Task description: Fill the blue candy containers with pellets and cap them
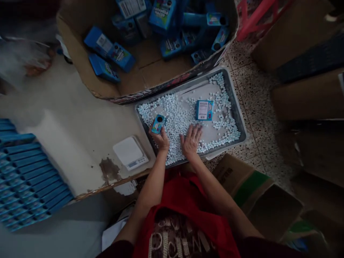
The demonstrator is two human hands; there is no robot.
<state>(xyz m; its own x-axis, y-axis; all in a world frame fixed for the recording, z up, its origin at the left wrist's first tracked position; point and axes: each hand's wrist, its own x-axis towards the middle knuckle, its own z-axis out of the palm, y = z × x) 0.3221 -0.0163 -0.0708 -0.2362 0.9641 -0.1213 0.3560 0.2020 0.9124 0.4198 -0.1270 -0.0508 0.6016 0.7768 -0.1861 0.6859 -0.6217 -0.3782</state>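
A grey metal tray (233,100) lies in front of me, strewn with many small white candy pellets (174,111). My left hand (160,138) holds a small blue box (158,124) upright over the tray's near left part, its open end facing up. My right hand (191,140) rests palm down on the pellets near the tray's front edge, fingers spread. A second small blue box (204,109) lies flat on the pellets, just beyond my right hand.
A big cardboard carton (150,68) behind the tray holds several blue boxes. A white scale (130,152) sits on the worn table (72,118). Rows of blue boxes (24,179) are stacked at the left. Cardboard boxes (258,190) stand on the speckled floor at the right.
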